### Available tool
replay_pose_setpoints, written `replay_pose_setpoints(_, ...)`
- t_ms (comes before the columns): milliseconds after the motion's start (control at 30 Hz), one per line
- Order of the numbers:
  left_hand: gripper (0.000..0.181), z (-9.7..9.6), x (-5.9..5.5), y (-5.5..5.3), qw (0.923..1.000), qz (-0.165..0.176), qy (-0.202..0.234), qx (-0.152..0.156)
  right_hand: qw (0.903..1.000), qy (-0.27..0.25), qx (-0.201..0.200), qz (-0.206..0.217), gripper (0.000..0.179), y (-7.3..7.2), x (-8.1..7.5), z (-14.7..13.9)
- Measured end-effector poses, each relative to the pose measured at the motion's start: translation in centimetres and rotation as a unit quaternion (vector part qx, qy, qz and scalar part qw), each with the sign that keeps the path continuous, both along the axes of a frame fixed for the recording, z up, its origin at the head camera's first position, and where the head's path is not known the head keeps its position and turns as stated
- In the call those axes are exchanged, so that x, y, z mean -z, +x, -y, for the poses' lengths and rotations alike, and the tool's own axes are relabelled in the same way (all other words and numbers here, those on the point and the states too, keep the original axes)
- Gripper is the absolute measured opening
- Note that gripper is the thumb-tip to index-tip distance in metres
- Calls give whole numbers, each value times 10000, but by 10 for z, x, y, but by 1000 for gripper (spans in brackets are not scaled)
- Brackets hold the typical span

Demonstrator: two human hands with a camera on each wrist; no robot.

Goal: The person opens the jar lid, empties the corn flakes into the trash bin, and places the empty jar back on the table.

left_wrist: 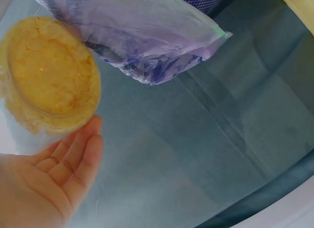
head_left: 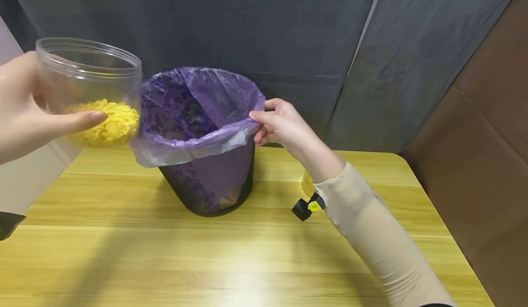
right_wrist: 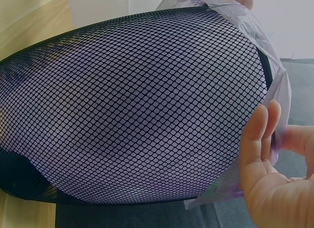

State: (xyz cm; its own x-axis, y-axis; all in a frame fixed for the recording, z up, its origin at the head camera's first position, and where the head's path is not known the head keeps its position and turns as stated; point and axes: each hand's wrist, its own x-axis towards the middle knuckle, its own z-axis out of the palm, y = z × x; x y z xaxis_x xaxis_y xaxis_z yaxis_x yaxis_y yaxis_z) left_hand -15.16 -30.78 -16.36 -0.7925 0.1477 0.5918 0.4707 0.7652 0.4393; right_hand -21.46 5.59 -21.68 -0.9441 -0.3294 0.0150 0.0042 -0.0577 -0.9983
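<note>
My left hand point(head_left: 24, 110) grips a clear plastic jar point(head_left: 88, 82) without a lid, held up beside the bin's left rim. Yellow flakes point(head_left: 109, 123) fill its lower part; the left wrist view shows them through the jar's base point(left_wrist: 54, 66). A black mesh trash bin point(head_left: 210, 183) stands on the table, lined with a purple trash bag point(head_left: 222, 96) folded over the rim. At the right side of the rim my right hand point(head_left: 284, 123) pinches the bag and rim, thumb on top and fingers outside, as the right wrist view also shows. Some pale matter shows dimly through the bin's lower mesh.
Partly hidden behind the right forearm is a yellow-filled container point(head_left: 307, 184). A black strap piece with a yellow label point(head_left: 309, 207) shows by the sleeve. The wooden table point(head_left: 206, 261) meets a grey curtain point(head_left: 247, 23) behind and a brown panel point(head_left: 486, 128) at right.
</note>
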Motion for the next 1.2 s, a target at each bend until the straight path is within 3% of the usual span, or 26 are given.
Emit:
replay_pose_setpoints(100, 55, -1, -3, -3, 9995, 82, -249, -163, 10000, 24, 23, -12, 37, 1, -1, 0)
replay_pose_setpoints(200, 58, 6, -2, -11, 9986, -62, -442, -301, 10000, 33, 26, -13, 38, 2, -1, 0)
replay_pose_setpoints(300, 63, 9, 0, -13, 9986, -119, -339, -387, 10000, 17, 20, -10, 38, 1, -1, 0)
replay_pose_setpoints(467, 72, 1, -5, -7, 9975, -39, -93, -695, 10000, 17, 25, 12, 38, -1, 0, 0)
replay_pose_setpoints(700, 71, -6, -13, -8, 9979, -31, -9, -646, 9999, 40, 94, 74, 38, -1, 0, -1)
replay_pose_setpoints(967, 73, -8, -18, -11, 9935, -56, -462, -1040, 9999, 31, 83, 74, 38, -2, 1, -1)
replay_pose_setpoints(1200, 89, -8, -17, -14, 9911, -162, -752, -1089, 9999, -72, 29, 71, 35, 0, 2, 1)
